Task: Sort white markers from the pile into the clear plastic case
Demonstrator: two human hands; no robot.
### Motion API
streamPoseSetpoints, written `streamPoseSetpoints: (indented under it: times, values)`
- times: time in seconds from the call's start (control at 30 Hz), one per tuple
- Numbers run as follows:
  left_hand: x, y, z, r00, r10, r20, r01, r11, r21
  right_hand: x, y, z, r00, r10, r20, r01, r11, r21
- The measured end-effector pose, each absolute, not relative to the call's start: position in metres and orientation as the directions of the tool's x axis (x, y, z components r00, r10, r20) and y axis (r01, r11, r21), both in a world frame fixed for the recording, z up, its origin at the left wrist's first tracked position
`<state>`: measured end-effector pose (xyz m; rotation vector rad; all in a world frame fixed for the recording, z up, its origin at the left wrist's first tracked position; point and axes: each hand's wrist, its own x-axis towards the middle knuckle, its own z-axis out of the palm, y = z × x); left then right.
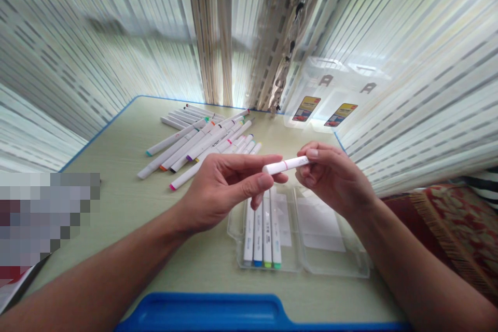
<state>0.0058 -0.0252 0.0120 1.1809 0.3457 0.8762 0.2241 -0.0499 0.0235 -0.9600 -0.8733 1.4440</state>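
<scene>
A white marker (286,165) is pinched at its ends by the fingertips of the left hand (221,192) and right hand (330,179), leaving its pink band exposed. Below lies a clear case (334,267) holding four markers (262,233); loose markers (194,145) lie at upper left on the desk (116,207).

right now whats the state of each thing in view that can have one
white marker with red band: held level
left hand: shut on its end
right hand: shut on its other end
clear plastic case: open, lid flat
four cased markers: side by side
loose markers: fanned out, overlapping
</scene>
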Motion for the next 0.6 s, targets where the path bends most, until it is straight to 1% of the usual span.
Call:
streamPoseSetpoints:
  times: [0.17, 0.43, 0.6]
  values:
    - [0.0046, -0.025, 0.0122, 0.625, 0.766, 0.152, -0.39, 0.138, 0.91, 0.2236, -0.0511, 0.0229, -0.032, 0.997, -0.068, -0.386, -0.075, -0.92]
    - [0.0043, -0.0235, 0.0126, 0.653, 0.75, 0.102, -0.389, 0.218, 0.895, 0.2237, -0.0513, 0.0217, -0.024, 0.999, -0.036, -0.378, -0.042, -0.925]
    - [0.005, -0.0235, 0.0115, 0.627, 0.772, 0.103, -0.391, 0.198, 0.899, 0.2234, -0.0515, 0.022, 0.016, 1.0, -0.015, -0.365, -0.008, -0.931]
